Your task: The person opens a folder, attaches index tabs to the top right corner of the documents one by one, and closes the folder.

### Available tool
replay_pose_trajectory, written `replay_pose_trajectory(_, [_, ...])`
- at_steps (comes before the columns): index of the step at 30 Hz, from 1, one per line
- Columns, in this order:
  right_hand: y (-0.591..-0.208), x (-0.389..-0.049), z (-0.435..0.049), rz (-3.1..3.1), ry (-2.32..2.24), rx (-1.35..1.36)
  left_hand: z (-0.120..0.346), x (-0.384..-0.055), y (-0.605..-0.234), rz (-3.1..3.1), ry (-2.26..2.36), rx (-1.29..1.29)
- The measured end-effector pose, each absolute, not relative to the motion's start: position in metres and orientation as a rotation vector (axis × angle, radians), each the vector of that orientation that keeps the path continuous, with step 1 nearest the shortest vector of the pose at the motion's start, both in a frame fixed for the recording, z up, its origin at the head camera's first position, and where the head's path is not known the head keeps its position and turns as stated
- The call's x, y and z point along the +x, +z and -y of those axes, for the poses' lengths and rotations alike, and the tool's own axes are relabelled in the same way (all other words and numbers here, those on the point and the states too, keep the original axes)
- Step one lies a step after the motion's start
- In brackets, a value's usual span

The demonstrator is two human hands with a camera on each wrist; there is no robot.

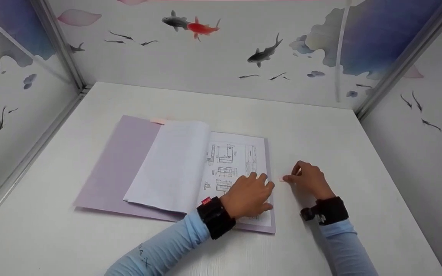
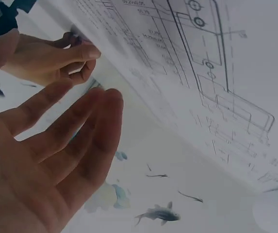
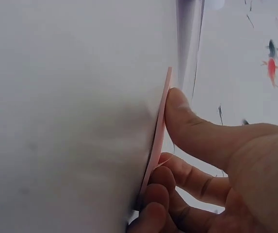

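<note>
My right hand (image 1: 310, 179) is at the right of an open purple folder (image 1: 125, 153), holding a small pink sticky note pad (image 3: 159, 126). In the right wrist view the thumb presses along the pad's face, the other fingers are curled at its lower end, and a thin pink sheet stands out there. Only a pale pink corner of the pad shows in the head view. My left hand (image 1: 246, 195) lies over the lower right of a printed page (image 1: 257, 149) with technical drawings, its fingers spread and loosely bent, holding nothing.
Turned-over white sheets (image 1: 171, 165) cover part of the folder's left side. A pink tab (image 1: 157, 121) sticks out at their top edge. The white table (image 1: 313, 122) is enclosed by panels painted with fish, with metal posts at the corners.
</note>
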State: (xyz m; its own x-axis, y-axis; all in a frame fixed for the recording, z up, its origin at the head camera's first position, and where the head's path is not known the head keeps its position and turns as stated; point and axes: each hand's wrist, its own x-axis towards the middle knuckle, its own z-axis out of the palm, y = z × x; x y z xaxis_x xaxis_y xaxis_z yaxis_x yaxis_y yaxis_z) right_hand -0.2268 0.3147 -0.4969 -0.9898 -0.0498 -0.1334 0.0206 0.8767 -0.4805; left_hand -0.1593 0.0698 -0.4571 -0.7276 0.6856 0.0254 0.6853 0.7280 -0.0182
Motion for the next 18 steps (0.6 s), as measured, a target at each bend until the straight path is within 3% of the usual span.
replay_pose_trajectory(8, [-0.498,-0.227,-0.326,-2.823,-0.834,-0.093,-0.099,-0.181,-0.483,2.896,0.122,-1.167])
replay_pose_trajectory(18, [-0.495,-0.231,-0.333,-2.742,-0.899,-0.187,-0.117,-0.182,-0.490,2.878,0.197,-1.165])
